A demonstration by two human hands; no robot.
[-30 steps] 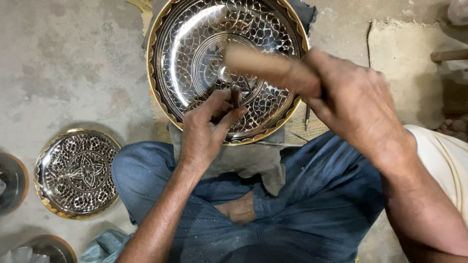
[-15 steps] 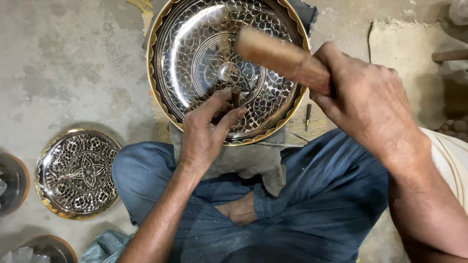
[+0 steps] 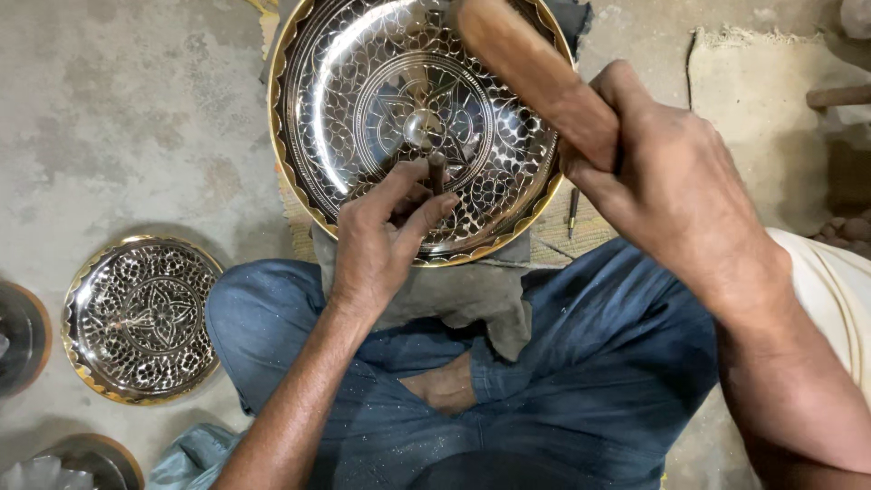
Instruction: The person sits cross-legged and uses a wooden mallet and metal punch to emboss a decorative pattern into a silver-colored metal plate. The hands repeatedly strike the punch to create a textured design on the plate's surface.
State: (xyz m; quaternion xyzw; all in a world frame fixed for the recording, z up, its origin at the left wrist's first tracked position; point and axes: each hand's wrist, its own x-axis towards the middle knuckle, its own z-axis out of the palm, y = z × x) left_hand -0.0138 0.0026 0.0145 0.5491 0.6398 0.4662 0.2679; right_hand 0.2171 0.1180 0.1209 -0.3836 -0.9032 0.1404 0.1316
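Concrete floor underlies the engraved plate, where the left hand pinches an upright chisel while the right hand, clamped on the mallet, has swung its up-left-pointing handle higher.

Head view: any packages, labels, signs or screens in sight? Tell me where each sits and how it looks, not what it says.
No labels, signs or screens show.
Possible package: a crumpled pale blue plastic bag, bottom left beside the knee, partly cut off by the frame.
Otherwise only engraved metal plates: a large one under the hands, a smaller one on the floor at left.
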